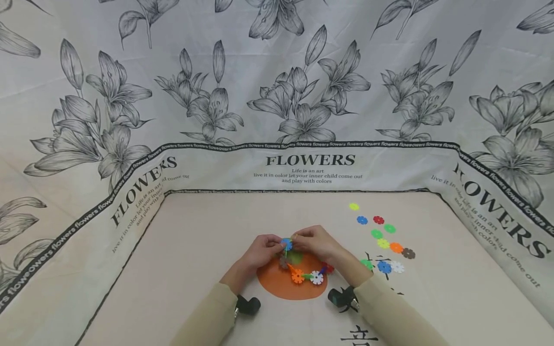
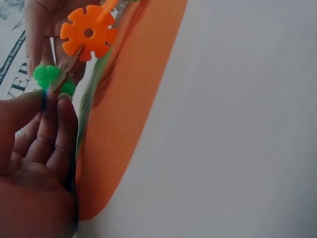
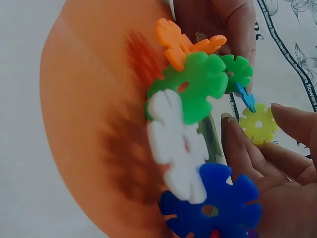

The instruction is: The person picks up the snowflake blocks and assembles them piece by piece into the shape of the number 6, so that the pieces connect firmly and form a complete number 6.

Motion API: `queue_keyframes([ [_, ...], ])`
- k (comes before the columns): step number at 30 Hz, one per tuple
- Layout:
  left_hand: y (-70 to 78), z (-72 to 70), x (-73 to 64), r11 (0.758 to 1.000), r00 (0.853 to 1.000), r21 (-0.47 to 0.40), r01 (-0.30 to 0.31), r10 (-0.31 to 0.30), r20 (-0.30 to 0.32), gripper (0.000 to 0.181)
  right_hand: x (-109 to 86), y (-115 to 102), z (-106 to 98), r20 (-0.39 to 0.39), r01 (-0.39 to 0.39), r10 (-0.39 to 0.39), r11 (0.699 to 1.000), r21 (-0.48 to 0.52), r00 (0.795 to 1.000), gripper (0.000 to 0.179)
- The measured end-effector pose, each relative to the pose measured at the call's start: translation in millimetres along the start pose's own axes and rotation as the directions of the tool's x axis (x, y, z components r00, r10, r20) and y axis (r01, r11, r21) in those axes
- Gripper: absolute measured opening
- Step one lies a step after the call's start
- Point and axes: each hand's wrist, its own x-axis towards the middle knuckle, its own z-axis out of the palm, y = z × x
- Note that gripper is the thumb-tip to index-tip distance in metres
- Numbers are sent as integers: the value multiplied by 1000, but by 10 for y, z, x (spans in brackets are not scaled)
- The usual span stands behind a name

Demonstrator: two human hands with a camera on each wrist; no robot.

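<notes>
Both hands are raised over the orange printed shape on the cloth, with a linked chain of plastic snowflake discs between them. My left hand pinches the light blue disc at one end of the chain. A yellow disc is between the thumb and fingers of my right hand, close to the blue one; whether their slots meet is unclear. From the blue disc the chain loops down through a green disc, a brown disc, an orange disc, another green disc, a white disc and a dark blue disc.
Loose discs in several colours lie to the right, among them a yellow disc, a red disc and a brown disc. A flower-printed cloth wall closes off the back and sides.
</notes>
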Motion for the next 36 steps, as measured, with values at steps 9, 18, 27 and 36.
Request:
queue_keyframes([
  [9,26,31,-19,1000,999,-14,-17,16,-32,16,-29,-8,44,-22,-10,12,997,77,1000,30],
  [18,55,82,-29,1000,998,-22,-12,10,-69,15,-55,-14,113,-89,-39,43,998,47,995,30],
  [27,30,34,-5,997,999,67,30,-29,-18,20,-81,-14,80,-30,-55,55,998,15,998,31],
  [36,22,-12,-14,998,1000,62,19,-21,21,22,-191,-127,24,-62,-44,32,978,-206,998,47],
])
